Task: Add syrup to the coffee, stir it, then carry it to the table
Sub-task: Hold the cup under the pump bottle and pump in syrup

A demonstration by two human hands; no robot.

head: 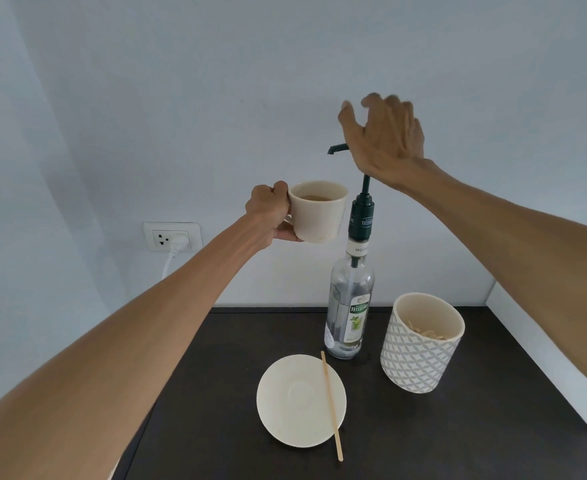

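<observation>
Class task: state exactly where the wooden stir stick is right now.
In the head view, the stir stick lies across the right side of the empty saucer, in front of the syrup bottle.

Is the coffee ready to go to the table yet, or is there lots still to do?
Not yet. Done: the left hand has lifted the cream ceramic cup of coffee off the cream round saucer. In hand: the right hand rests on the dark green pump of the clear glass syrup bottle, its spout above the cup. Left: stirring with the thin wooden stick lying across the saucer, then carrying.
</observation>
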